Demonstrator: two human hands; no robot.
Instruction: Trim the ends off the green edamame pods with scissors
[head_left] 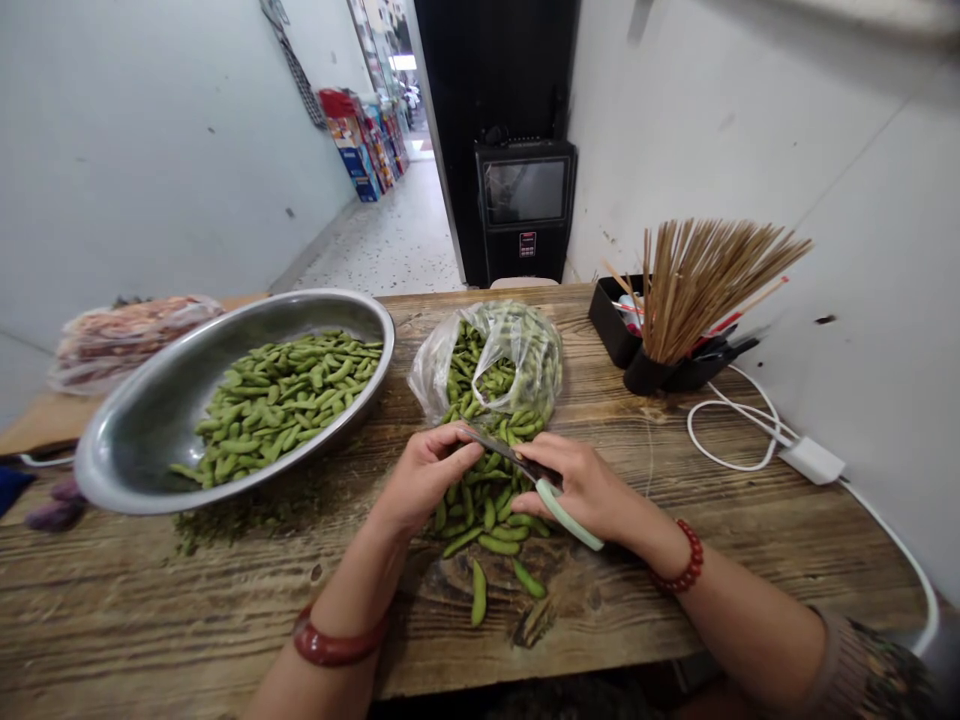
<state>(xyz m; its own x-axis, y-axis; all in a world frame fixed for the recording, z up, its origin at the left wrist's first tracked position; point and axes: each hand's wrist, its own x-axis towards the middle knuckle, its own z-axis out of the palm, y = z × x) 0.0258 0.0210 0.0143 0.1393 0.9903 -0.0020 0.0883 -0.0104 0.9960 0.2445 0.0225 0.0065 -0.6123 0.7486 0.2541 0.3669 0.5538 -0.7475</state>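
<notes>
My right hand (581, 485) grips a pair of scissors (568, 515) with pale green handles, its dark blades pointing up and left. At the blade tips, my left hand (431, 470) is closed in a pinch; whatever lies between thumb and fingers is too hidden to make out. Beneath both hands spreads a heap of green edamame pods (487, 500), with a few loose pods nearer the table's front edge. Behind the heap, a clear plastic bag (429, 365) lies with its mouth towards me, pods spilling from it. To the left, a large metal basin (176, 385) holds many more pods.
Trimmed green bits (247, 520) lie below the basin on the wooden table (600, 620). A bagged pinkish item (135, 340) sits at the far left. On the right stand bamboo skewers (697, 290) in a black holder (649, 372), with a white cable and adapter (812, 460) nearby.
</notes>
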